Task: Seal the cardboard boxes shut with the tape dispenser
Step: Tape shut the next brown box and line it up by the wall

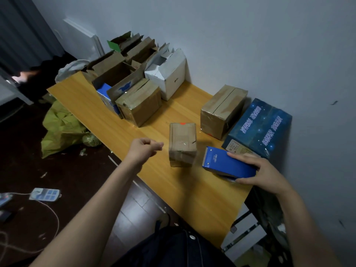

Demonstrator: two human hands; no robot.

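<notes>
My right hand (264, 172) grips the blue tape dispenser (229, 163) just beside the small cardboard box (182, 144) on the surface (192, 189); my left hand (145, 149) is curled, holding nothing. I'd steady the box with the left first — then press tape flat along its top seam, pulling straight.

glossy taped cardboard box (182, 144), wood-grain table (192, 189)

The person wears a dark navy garment (169, 249) bearing a round white snap button (191, 237), with left forearm (92, 207) and right forearm (302, 218) bare.
</notes>
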